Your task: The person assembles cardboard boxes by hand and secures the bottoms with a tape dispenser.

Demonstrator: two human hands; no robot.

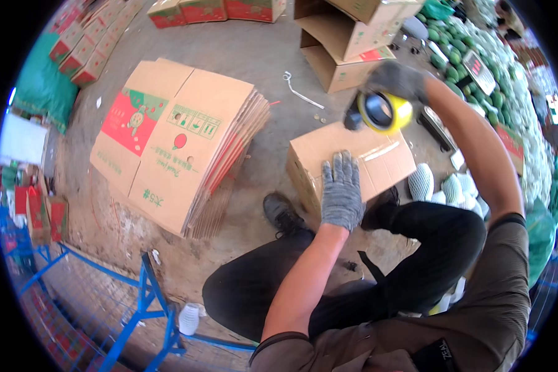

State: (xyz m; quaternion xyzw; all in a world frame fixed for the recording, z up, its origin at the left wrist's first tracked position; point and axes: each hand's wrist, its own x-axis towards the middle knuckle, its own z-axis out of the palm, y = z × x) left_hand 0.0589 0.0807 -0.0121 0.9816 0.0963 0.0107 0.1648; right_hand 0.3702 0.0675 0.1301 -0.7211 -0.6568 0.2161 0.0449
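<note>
A closed cardboard box (378,173) stands on the floor between my legs, with a strip of tape on its upper face. My left hand (342,195), in a grey knit glove, lies flat on that face with its fingers stretched out. Above the box's far right corner, my gloved right hand (394,80) is wrapped round a tape dispenser (353,115). A yellow roll of tape (398,115) sits in the dispenser. The right hand is slightly blurred, and its fingertips are partly hidden.
Flattened cartons (180,136) are stacked at the left. Open cardboard boxes (341,62) stand beyond my box. Green melons (459,53) and a digital scale (478,71) are at the far right, white foam sleeves (456,189) nearer. A blue metal frame (146,291) occupies the lower left.
</note>
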